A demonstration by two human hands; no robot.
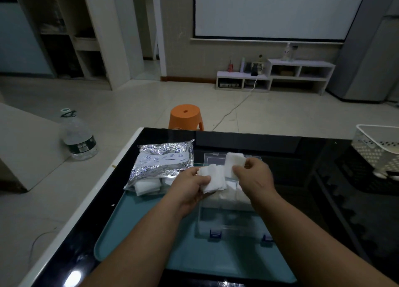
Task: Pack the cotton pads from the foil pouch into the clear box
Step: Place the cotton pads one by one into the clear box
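A crinkled foil pouch point(164, 163) lies on the teal tray point(133, 217) at the left, with white cotton pads point(149, 186) showing at its open near end. The clear box point(228, 219) with blue latches stands open to its right, and white pads lie in its far part. My left hand point(190, 189) grips a stack of white cotton pads point(212, 179) above the box. My right hand point(252, 178) pinches another stack of pads point(234, 162) just to the right of and above the first.
The tray sits on a glossy black table point(323, 178). A white perforated basket point(380, 148) stands at the table's right edge. On the floor are an orange stool point(185, 116) beyond the table and a large water bottle point(78, 135) at the left.
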